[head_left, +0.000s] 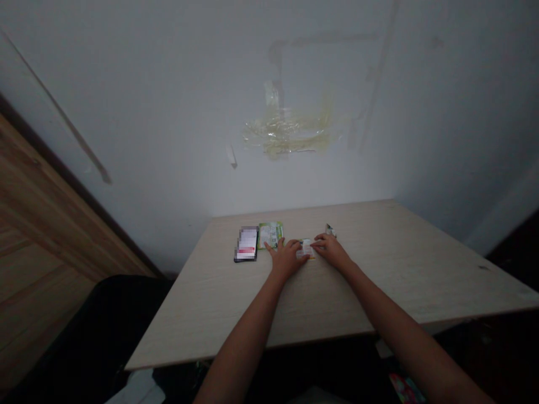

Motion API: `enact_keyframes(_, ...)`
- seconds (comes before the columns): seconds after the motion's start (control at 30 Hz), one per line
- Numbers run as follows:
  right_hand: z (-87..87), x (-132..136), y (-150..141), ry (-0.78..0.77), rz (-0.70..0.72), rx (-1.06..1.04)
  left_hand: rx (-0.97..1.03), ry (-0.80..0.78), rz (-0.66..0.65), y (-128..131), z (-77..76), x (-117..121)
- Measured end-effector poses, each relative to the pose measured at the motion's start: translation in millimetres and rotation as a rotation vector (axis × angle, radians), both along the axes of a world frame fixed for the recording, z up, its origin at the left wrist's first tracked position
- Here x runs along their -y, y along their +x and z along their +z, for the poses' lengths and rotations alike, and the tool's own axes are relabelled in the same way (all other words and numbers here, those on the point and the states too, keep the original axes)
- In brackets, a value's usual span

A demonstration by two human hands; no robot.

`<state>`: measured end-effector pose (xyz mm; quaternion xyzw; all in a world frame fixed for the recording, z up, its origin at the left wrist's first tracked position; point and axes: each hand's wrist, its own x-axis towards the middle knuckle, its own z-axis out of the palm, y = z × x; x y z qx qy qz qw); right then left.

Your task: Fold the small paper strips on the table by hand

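A small white printed packet lies on the table between my two hands. My left hand steadies its left side between thumb and forefinger, while the other fingers spread out toward a green and white printed packet. From the other side, my right hand has its fingers drawn together at the small packet's right edge. Just beyond the right hand is a little scrap of printed wrapper, partly hidden by the fingers. Print on the packets is too small to read.
A phone with a lit, blurred screen lies left of the green packet. The pale wooden table meets a wall marked with old tape. A dark chair-like shape stands at the left, near wooden panelling.
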<state>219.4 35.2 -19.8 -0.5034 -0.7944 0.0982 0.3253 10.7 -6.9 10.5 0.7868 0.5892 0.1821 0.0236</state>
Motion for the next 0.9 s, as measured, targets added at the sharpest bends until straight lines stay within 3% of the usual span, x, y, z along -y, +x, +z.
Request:
enact_keyframes(0.5,-1.7,-9.3,-10.7,0.087,-0.098,0.106,-0.008,-0.018,-0.003,-0.6,2.7,0.4)
enact_keyframes(0.9,2.8,-7.0,-16.2,0.059,-0.138,0.148,-0.02,-0.008,-0.002,-0.6,-0.2,-2.0)
